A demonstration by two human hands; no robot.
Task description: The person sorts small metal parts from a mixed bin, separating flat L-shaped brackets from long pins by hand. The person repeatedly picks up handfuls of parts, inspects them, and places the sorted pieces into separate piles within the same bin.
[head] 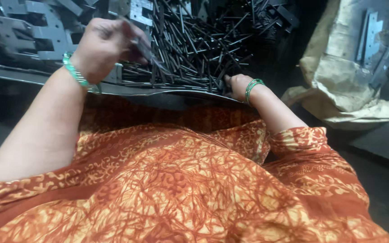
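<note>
At the left lie flat grey notched metal plates (28,33). The left hand (104,45) pinches one small grey metal piece (142,45) between curled fingers. Beyond, the right hand (238,85) digs into the heap of thin dark metal rods (203,49), grip hidden.

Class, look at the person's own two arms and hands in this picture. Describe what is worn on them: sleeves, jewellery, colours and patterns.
The left hand is bare, with green bangles at the wrist and the forearm uncovered. The right hand is also bare, with green bangles at its wrist. A short sleeve of orange cloth with a pale yellow leafy print covers the right upper arm, matching the garment over the lap.
</note>
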